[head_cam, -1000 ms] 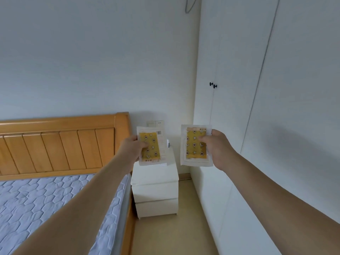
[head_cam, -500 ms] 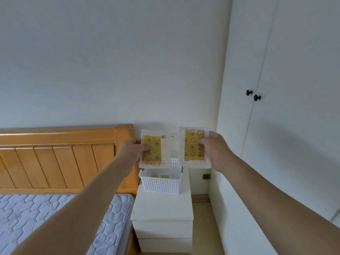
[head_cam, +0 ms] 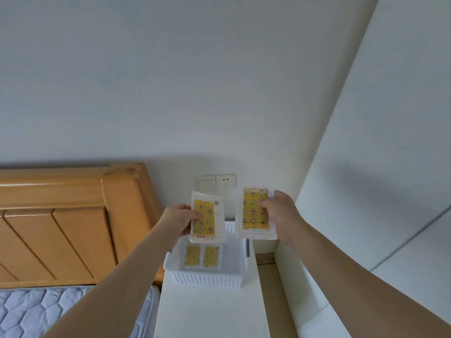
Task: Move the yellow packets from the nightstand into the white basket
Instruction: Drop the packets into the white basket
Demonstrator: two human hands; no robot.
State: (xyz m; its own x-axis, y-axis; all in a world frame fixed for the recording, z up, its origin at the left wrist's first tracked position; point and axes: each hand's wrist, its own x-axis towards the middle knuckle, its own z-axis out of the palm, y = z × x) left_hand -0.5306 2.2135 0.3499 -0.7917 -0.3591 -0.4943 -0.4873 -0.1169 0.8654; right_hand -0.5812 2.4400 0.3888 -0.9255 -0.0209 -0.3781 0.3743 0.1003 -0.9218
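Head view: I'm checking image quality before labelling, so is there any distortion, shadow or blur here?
Head view: wide-angle bending curves the wardrobe edge; soft, even light with a faint shadow on the wall above the socket; the packets in the left hand and right hand are fairly sharp, as is the white basket.

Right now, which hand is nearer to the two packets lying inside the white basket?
Left. The left hand holds its packet just above the two packets in the basket; the right hand is higher, off to their right.
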